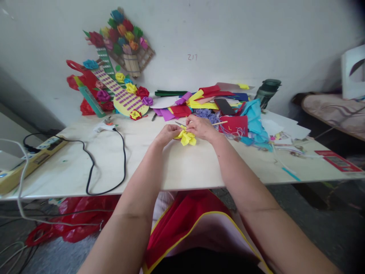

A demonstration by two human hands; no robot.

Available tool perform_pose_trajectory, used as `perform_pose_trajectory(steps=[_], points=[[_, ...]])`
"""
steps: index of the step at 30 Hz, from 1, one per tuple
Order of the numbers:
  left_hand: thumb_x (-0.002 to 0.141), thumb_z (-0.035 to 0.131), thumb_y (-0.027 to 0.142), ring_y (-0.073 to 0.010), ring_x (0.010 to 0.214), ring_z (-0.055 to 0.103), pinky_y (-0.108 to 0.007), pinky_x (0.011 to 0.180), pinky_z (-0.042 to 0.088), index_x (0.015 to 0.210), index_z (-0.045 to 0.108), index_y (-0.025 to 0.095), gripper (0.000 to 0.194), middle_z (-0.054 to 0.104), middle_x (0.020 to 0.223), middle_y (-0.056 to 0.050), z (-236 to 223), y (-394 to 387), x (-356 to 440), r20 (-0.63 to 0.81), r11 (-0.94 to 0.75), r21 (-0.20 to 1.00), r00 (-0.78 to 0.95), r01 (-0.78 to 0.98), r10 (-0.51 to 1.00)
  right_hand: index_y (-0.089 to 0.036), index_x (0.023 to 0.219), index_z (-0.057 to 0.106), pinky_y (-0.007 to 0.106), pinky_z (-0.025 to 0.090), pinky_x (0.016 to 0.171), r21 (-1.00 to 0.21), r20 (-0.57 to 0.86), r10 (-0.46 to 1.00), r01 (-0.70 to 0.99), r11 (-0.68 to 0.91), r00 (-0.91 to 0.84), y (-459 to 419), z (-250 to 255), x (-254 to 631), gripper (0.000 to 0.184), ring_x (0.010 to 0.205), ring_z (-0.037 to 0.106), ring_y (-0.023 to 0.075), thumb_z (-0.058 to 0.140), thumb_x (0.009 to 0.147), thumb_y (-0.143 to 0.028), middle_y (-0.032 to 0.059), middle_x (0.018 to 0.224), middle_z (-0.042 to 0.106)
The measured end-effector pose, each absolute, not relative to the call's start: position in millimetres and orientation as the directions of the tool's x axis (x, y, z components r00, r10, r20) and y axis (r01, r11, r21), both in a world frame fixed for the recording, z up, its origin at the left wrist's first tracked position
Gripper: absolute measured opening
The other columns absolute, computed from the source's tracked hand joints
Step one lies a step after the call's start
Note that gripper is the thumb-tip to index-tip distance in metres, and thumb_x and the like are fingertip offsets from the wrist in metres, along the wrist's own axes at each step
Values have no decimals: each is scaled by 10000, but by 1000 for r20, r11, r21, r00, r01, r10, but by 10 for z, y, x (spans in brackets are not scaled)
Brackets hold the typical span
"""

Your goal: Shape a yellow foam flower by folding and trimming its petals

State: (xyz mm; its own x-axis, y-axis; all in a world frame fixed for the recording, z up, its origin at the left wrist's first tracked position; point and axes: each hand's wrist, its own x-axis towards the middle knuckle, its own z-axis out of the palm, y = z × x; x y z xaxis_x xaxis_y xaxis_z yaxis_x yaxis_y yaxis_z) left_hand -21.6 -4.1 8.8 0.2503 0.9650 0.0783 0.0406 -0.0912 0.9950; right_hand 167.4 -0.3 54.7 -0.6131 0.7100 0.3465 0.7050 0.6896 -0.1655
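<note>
Behind a whitish table (194,169) rises a pale wall (216,30). Over the table, left hand (168,134) and right hand (201,128) pinch a yellow flower (187,138), both nearly closed, a thin stick (221,123) jutting from the right hand. Coloured paper (201,104) crowds behind the flower; left of it lies a glue gun (104,126); beyond it, rightward, a dark bottle (267,92).

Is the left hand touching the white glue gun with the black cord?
Apart: the head view shows a stretch of pale tabletop between the left hand and the white glue gun.
</note>
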Motion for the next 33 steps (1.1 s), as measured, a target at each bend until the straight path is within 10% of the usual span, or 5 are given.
perform_pose_trajectory(steps=[33], points=[[590, 742, 225, -214, 762, 677, -331, 697, 550, 864, 662, 116, 305, 710, 843, -98, 103, -89, -276, -9, 124, 947, 360, -298, 933, -235, 971, 751, 275, 372, 678, -164, 431, 728, 747, 644, -533, 32, 496, 1734, 246, 892, 604, 178, 539, 884, -324, 65, 1112, 663]])
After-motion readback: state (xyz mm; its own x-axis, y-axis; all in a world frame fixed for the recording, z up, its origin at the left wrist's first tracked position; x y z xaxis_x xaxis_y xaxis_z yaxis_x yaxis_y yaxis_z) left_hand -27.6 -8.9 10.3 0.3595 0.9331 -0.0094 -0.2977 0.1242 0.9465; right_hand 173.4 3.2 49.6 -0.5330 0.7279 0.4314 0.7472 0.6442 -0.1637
